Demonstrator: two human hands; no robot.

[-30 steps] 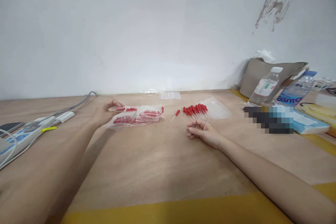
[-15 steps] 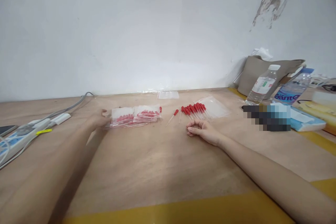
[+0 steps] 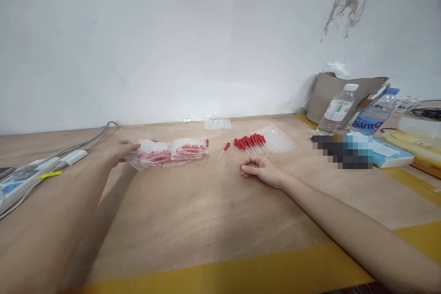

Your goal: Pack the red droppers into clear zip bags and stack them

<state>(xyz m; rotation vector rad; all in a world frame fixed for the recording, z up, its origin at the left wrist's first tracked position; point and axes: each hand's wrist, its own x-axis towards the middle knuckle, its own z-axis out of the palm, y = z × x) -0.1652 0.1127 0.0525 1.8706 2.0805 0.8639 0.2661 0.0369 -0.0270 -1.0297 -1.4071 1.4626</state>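
Observation:
My left hand (image 3: 124,150) pinches the left end of a clear plastic bag of red-bulbed droppers (image 3: 154,156); that end is slightly raised and creased. Against its right side lies another bag with red-bulbed droppers (image 3: 188,149). My right hand (image 3: 261,170) rests on the table with loosely curled fingers, and nothing shows in it. Just beyond it, several loose droppers with red bulbs and thin clear stems (image 3: 253,140) lie in a row, partly over a flat clear bag (image 3: 280,138). Single droppers (image 3: 226,147) lie apart, left of the row.
A small clear bag (image 3: 217,124) lies near the wall. Two bottles (image 3: 339,109) (image 3: 377,112), a grey-brown container (image 3: 319,96) and a blue pack (image 3: 392,154) stand or lie at the right. A power strip (image 3: 20,183) with cables is on the left.
My left hand has closed on the left bag's end, which has shifted left and lifted a little. My right hand keeps its curled pose. The view has turned slightly.

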